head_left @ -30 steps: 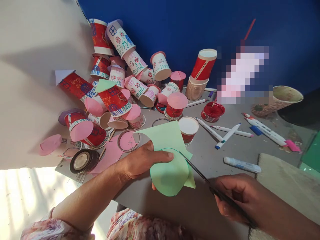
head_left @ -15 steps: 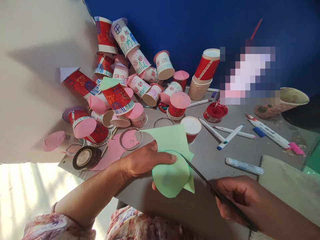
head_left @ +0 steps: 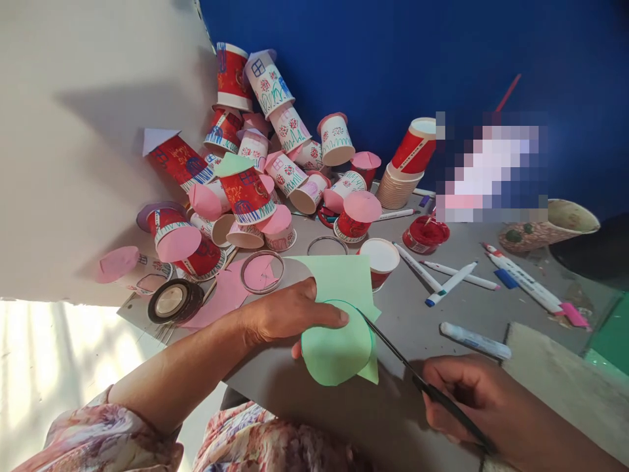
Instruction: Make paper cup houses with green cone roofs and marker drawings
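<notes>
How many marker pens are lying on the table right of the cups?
6 that I can make out: one by the cup stack, three near the red paint pot, one toward the bowl, one nearest the right hand. Others may be hidden.

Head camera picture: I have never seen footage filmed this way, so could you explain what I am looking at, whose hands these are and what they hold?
The camera sits on a person's head and looks down at their own two bare hands; no machine is involved. The left hand pinches a sheet of green paper, partly cut into a round shape. The right hand works a pair of scissors with the blades at the paper's edge. On the grey table lie marker pens, an open pot of red paint, a roll of tape and a stack of plain cups. Behind lies a heap of decorated paper cups, many capped with pink paper.
</notes>
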A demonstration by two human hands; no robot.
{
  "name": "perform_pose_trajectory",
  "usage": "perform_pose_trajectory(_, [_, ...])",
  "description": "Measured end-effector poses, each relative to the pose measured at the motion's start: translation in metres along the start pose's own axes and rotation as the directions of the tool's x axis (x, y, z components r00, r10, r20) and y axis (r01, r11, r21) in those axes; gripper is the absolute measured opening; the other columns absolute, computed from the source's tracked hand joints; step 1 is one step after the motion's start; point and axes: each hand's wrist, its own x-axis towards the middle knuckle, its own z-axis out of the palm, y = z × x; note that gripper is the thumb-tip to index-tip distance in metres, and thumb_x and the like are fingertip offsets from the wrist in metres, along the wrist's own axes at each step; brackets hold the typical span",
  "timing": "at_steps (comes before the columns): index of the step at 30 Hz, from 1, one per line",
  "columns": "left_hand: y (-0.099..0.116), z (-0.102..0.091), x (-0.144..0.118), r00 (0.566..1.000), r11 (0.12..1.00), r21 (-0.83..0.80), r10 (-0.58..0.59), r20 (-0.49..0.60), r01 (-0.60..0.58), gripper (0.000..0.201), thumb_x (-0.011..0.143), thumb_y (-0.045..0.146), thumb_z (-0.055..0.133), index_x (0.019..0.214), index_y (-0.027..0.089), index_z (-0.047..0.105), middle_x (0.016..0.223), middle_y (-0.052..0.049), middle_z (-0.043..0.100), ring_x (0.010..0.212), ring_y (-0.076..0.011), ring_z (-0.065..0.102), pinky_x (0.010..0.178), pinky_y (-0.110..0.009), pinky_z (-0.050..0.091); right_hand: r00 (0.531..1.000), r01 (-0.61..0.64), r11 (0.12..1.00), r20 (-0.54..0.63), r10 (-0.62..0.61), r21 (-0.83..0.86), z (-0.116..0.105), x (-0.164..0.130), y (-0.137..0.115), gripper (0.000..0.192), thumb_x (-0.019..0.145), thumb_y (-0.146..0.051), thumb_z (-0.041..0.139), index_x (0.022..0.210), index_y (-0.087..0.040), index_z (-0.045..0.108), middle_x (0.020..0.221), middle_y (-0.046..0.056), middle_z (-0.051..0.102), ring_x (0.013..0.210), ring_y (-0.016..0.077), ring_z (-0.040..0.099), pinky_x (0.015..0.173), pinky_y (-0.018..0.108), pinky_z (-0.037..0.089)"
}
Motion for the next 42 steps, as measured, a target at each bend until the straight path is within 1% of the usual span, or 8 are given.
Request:
perform_pose_trajectory(3, [0.0013, -0.0005, 0.0003, 0.996, 0.998, -0.036, 0.057, -0.063, -0.06, 0.023, 0.074, 0.034, 0.079, 0.077, 0.011, 0.073, 0.066, -0.004, 0.07, 0.054, -0.0126, 0.061, 0.049, -0.021, 0.048, 0.999, -0.005, 1.0, -0.041, 0.006, 0.026, 0.0015, -0.0004, -0.0042, 0.06, 0.078, -0.055, 0.076, 0.06, -0.022, 0.029, 0.058, -0.007, 0.036, 0.055, 0.0083, 0.029, 0.051, 0.025, 0.022])
perform_pose_trajectory(6, [0.0035, 0.0005, 0.0016, 0.992, 0.988, -0.118, 0.095, -0.08, -0.104, 0.025, 0.072, 0.034, 0.082, 0.081, 0.011, 0.077, 0.08, -0.008, 0.076, 0.067, -0.0159, 0.067, 0.06, -0.024, 0.053, 0.997, 0.011, 1.0, -0.075, -0.011, 0.011, 0.0029, -0.0003, -0.0073, 0.059, 0.078, -0.056, 0.075, 0.06, -0.023, 0.029, 0.057, -0.006, 0.038, 0.057, 0.0092, 0.033, 0.053, 0.026, 0.022])
perform_pose_trajectory(11, [0.0045, 0.0026, 0.0034, 0.986, 0.978, -0.173, 0.091, -0.141, -0.115, 0.03, 0.072, 0.039, 0.084, 0.079, 0.01, 0.08, 0.076, -0.009, 0.077, 0.062, -0.0162, 0.068, 0.059, -0.025, 0.053, 0.996, 0.028, 1.0, -0.081, -0.028, 0.004, 0.0034, 0.0001, -0.0081, 0.053, 0.079, -0.05, 0.07, 0.059, -0.022, 0.029, 0.056, -0.006, 0.04, 0.058, 0.0102, 0.038, 0.055, 0.026, 0.024])
perform_pose_trajectory(17, [0.0035, 0.0055, 0.003, 0.987, 0.978, -0.177, 0.087, -0.133, -0.11, 0.03, 0.071, 0.04, 0.086, 0.078, 0.011, 0.079, 0.075, -0.008, 0.077, 0.063, -0.0164, 0.069, 0.059, -0.025, 0.054, 0.998, 0.023, 0.999, -0.054, -0.021, 0.029, 0.0051, 0.0007, -0.0089, 0.038, 0.079, -0.036, 0.065, 0.062, -0.023, 0.034, 0.059, -0.005, 0.049, 0.057, 0.0096, 0.038, 0.054, 0.025, 0.026])
perform_pose_trajectory(23, [0.0027, 0.0054, 0.0022, 0.991, 0.983, -0.157, 0.079, -0.109, -0.096, 0.031, 0.072, 0.04, 0.085, 0.077, 0.011, 0.08, 0.074, -0.008, 0.076, 0.062, -0.016, 0.068, 0.057, -0.025, 0.053, 0.998, -0.009, 1.0, -0.07, 0.009, 0.007, 0.0055, 0.001, -0.0083, 0.044, 0.078, -0.044, 0.069, 0.061, -0.023, 0.035, 0.058, -0.006, 0.045, 0.055, 0.0081, 0.033, 0.052, 0.024, 0.026])
perform_pose_trajectory(28, [0.0036, 0.004, 0.002, 0.992, 0.984, -0.152, 0.075, -0.099, -0.09, 0.029, 0.072, 0.039, 0.085, 0.075, 0.011, 0.079, 0.072, -0.007, 0.075, 0.06, -0.0154, 0.067, 0.055, -0.024, 0.051, 0.998, 0.033, 0.999, -0.045, -0.031, 0.032, 0.0053, 0.0008, -0.0049, 0.047, 0.078, -0.042, 0.069, 0.061, -0.023, 0.028, 0.057, -0.007, 0.039, 0.056, 0.0089, 0.033, 0.053, 0.025, 0.024])
perform_pose_trajectory(37, [0.0042, 0.0038, 0.0018, 0.992, 0.992, -0.101, 0.065, -0.109, -0.077, 0.028, 0.072, 0.039, 0.083, 0.071, 0.011, 0.077, 0.066, -0.007, 0.073, 0.055, -0.0141, 0.063, 0.051, -0.022, 0.047, 1.0, -0.005, 1.0, -0.029, 0.005, -0.001, 0.0054, 0.0015, -0.0035, 0.044, 0.08, -0.044, 0.068, 0.063, -0.024, 0.032, 0.059, -0.005, 0.044, 0.055, 0.0097, 0.037, 0.053, 0.025, 0.026])
perform_pose_trajectory(42, [0.0037, 0.004, 0.0014, 0.994, 0.992, -0.12, 0.039, -0.097, -0.05, 0.03, 0.07, 0.04, 0.085, 0.072, 0.011, 0.077, 0.067, -0.006, 0.073, 0.055, -0.0137, 0.063, 0.051, -0.022, 0.048, 0.999, 0.03, 0.999, -0.024, -0.03, -0.017, 0.0044, 0.0024, -0.0001, 0.045, 0.084, -0.045, 0.066, 0.062, -0.024, 0.032, 0.058, -0.005, 0.045, 0.058, 0.0111, 0.043, 0.056, 0.025, 0.029])
